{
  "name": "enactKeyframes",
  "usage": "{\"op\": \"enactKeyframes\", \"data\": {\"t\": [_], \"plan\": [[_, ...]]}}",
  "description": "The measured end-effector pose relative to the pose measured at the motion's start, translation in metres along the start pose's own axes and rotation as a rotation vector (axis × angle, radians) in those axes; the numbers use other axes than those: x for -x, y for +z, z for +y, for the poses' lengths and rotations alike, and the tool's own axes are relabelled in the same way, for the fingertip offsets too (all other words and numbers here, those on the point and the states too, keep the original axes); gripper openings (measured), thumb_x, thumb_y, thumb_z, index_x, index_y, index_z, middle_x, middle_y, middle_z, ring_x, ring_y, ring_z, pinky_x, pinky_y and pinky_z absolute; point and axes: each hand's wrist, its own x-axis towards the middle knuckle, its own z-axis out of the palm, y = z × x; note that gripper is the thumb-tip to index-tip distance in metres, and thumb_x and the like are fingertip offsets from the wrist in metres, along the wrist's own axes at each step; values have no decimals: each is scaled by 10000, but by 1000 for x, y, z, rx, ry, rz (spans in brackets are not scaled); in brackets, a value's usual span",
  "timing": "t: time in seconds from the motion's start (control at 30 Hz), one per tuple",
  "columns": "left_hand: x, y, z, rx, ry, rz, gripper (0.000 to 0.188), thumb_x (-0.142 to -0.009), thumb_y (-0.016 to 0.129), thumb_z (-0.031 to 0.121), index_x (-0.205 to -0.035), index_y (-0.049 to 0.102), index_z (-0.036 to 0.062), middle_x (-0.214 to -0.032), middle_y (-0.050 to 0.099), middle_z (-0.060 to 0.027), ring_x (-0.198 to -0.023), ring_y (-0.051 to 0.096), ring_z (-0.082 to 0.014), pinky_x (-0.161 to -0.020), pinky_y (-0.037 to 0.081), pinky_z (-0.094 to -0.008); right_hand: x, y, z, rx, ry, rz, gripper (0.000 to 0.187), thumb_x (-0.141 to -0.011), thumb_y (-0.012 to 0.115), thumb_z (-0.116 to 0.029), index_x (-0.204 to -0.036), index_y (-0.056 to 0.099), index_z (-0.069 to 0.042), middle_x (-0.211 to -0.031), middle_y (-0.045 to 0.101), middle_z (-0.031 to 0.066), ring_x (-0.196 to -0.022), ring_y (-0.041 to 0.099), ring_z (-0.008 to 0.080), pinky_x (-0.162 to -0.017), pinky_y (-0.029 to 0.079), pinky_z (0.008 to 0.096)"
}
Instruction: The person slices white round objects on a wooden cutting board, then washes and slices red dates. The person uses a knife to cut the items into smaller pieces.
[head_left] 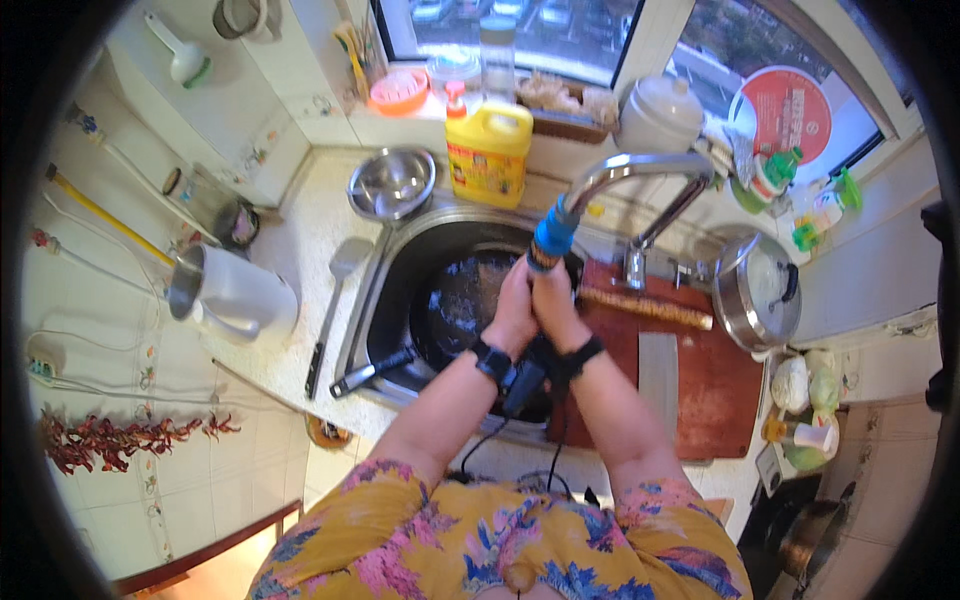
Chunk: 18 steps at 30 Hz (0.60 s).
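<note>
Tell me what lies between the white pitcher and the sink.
A metal spatula lies on the counter between them, as the head view shows.

Much Is Hiding Around the Sink (398, 280)

Over the sink, the left hand (513, 312) and the right hand (556, 308) are overlapping beside the blue faucet sleeve (552, 238), hiding both palms and anything between them. Inside the sink, both hands are blocking part of the dark wok (450, 305). In front of the sink, the floral shirt (480, 535) is running off past the lower edge. Far beyond the sink, outdoors, cars (555, 13) are appearing too small to tell apart.
</note>
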Motion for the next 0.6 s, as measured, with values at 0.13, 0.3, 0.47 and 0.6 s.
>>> {"op": "enactKeyframes", "data": {"t": [0.13, 0.3, 0.47, 0.6], "plan": [[10, 14, 2, -136, 106, -18, 298, -1016, 462, 266, -1189, 601, 67, -1138, 612, -37, -1064, 555, -138, -965, 427, -305, 3, 6, 1, -205, 266, -76, 336, -995, 483, -271, -1146, 573, 14, -1064, 637, 211, -1095, 592, 311, -945, 425, 411], [15, 26, 10, -141, 263, 26, 352, -1017, 468, 340, -1240, 551, 80, -1169, 603, -34, -1098, 544, -157, -1004, 403, -307, 14, 11, -7, 3, 75, -54, 356, -1010, 463, -255, -1227, 551, 13, -1207, 622, 179, -1159, 576, 291, -977, 428, 398], [11, 21, 15, -128, -51, 58, 385, -1022, 449, 421, -1212, 572, 110, -1129, 616, -23, -1026, 568, -141, -931, 454, -315, 9, 18, -2, -468, 295, 95, 193, -999, 493, -249, -972, 566, -72, -929, 541, 5, -888, 484, 120, -825, 434, 307], [12, 27, 17, -129, 136, 35, 324, -1018, 462, 372, -1126, 607, 103, -1127, 622, -21, -1054, 556, -137, -939, 436, -300, 10, 9, 10, -257, 309, 13, 340, -1014, 464, -318, -1095, 580, -9, -1080, 636, 154, -1023, 598, 268, -881, 451, 364]]}}
